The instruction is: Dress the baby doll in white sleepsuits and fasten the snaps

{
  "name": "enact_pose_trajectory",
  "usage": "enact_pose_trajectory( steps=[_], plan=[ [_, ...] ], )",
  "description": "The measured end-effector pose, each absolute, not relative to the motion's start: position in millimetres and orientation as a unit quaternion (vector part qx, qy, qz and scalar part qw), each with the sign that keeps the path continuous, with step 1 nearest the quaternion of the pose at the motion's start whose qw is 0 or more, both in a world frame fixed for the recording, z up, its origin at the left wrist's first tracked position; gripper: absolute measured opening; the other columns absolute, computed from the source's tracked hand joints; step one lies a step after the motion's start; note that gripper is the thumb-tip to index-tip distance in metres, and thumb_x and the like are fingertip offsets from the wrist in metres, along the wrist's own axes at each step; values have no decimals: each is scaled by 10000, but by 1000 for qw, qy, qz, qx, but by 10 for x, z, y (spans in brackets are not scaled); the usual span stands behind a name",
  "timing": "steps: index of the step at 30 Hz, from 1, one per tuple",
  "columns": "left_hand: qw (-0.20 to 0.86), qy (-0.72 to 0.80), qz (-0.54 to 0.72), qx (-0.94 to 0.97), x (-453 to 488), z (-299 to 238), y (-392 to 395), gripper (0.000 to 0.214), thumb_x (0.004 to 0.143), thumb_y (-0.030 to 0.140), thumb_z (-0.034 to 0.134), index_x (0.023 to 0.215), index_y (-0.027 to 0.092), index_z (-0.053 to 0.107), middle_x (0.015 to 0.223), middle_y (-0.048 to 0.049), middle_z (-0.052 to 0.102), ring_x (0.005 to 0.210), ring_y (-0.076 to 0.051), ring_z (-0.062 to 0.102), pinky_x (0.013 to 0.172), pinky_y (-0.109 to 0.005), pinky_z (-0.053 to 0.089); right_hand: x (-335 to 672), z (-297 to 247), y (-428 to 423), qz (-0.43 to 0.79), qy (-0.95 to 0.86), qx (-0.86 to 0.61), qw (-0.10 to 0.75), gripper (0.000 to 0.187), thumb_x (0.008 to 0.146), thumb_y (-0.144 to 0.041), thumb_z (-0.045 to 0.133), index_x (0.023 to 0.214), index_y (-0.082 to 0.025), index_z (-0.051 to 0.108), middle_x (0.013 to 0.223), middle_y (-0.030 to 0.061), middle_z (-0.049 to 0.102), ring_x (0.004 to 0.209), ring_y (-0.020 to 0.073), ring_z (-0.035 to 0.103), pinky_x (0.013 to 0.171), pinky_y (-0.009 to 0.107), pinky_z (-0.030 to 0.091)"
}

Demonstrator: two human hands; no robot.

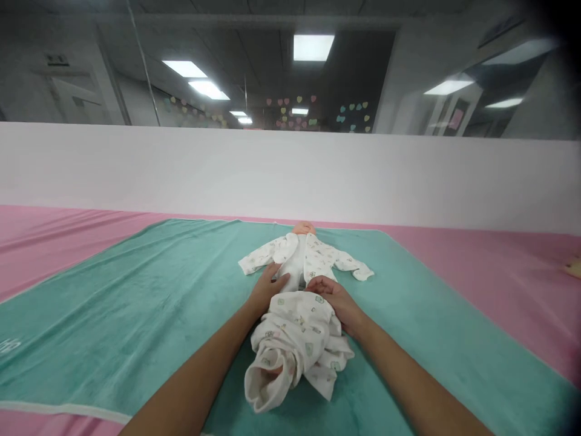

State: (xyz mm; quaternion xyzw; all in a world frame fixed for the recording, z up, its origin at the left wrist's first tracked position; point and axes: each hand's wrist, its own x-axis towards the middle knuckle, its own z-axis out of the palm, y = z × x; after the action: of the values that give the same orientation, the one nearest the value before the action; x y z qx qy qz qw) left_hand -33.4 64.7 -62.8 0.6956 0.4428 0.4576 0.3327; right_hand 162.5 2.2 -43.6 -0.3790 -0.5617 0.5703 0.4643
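A baby doll [304, 227] lies on its back, its head away from me. It wears a white printed baby jacket [318, 257], open at the front over a white undergarment [295, 260], sleeves spread wide. White printed baby pants [302, 327] are bunched over its lower body and legs, with one leg opening facing me. At the doll's left-hand side in view, my left hand [267, 289] rests by the waist, thumb and fingers apart. My right hand [338, 301] has its fingers curled at the upper edge of the pants. Part of its grip is hidden by the cloth.
Under the doll is a teal towel [136, 309] with a white hem, laid on a pink padded surface [499, 272]. A low white wall [290, 172] stands behind, with a dark reflecting glass pane [272, 72] above it. A pale object [574, 266] sits at the right edge.
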Motion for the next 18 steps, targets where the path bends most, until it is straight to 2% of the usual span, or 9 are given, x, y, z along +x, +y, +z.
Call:
enact_pose_trajectory(
  steps=[4,8,11,14,18],
  plan=[
    [329,545,458,620,-338,-661,690,620,796,429,551,1346,193,392,1459,-98,304,1339,-266,271,1088,-380,229,1503,-408,-72,416,-686,-384,456,97,748,-238,581,841,-219,599,1058,45,620,969,197,580,862,365,450],
    [300,613,451,575,-401,-674,699,607,812,328,509,1360,128,342,1458,-147,282,1347,-260,243,1098,-392,207,1435,-408,-111,270,-788,-388,394,262,784,-136,463,955,-263,615,1230,21,551,1154,198,487,990,402,383],
    [244,614,484,575,-460,-639,658,509,812,285,486,1292,127,422,1413,-159,321,1329,-261,262,1083,-399,239,1463,-457,-22,202,-804,-413,376,302,801,-148,451,1029,-270,604,1281,14,525,1253,200,397,1064,429,303],
    [165,572,534,601,-481,-556,568,347,801,248,493,1140,193,542,1358,-102,369,1287,-239,317,1069,-378,273,1577,-564,145,123,-774,-475,400,316,825,-210,454,1114,-260,574,1333,22,479,1298,201,335,1094,443,251],
    [118,546,569,604,-456,-435,426,333,796,201,483,1127,197,515,1374,-96,304,1258,-230,336,1048,-372,300,1813,-712,332,99,-654,-590,464,419,849,-377,458,1231,-206,493,1422,84,355,1322,230,293,1101,460,219]
  ],
)
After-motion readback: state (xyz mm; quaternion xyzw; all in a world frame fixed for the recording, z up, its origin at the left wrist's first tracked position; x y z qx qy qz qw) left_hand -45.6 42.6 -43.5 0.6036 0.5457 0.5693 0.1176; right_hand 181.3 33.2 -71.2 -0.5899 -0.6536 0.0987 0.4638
